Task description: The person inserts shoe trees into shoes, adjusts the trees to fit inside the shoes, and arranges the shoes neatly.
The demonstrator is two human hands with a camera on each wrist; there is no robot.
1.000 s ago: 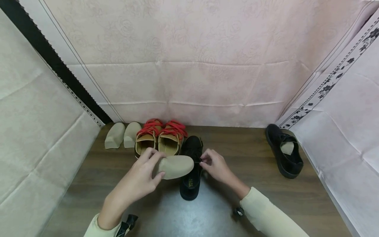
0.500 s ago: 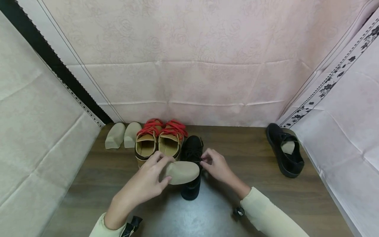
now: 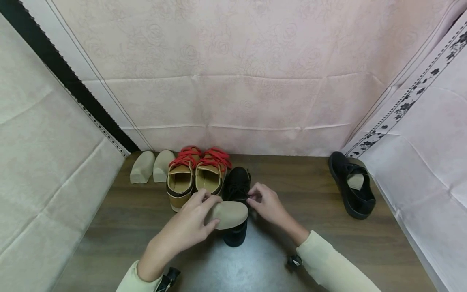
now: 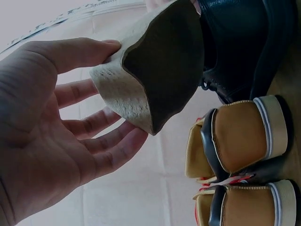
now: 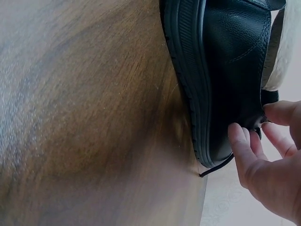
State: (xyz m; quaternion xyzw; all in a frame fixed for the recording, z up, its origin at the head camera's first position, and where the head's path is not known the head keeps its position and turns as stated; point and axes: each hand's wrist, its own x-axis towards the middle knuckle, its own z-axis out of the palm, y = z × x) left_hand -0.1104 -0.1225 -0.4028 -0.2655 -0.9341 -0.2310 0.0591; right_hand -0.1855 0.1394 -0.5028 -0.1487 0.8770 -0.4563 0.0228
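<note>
Beige insert [image 3: 230,215] in your left hand [image 3: 187,227], held above the opening of the lace-up black shoe [image 3: 236,184]; rounded end to your right, cut end toward your palm; long axis runs crosswise, over the shoe's, whose toe points away from you; whether the tip has entered, you cannot tell. Left thumb and fingers pinch the insert at its cut end; your right hand [image 3: 268,207] pinches at the shoe's lacing, laces or tongue edge unclear. Against a second ago: insert further right and nearer you, more of the tan heels exposed; right hand unchanged. Just left of the shoe, two tan shoes [image 3: 178,201] with red laces [image 3: 218,159], toes away from you; beyond them, two loose inserts [image 3: 142,167] side by side; well apart, far right, another black shoe [image 3: 344,186], pale piece [image 3: 355,182] inside.
</note>
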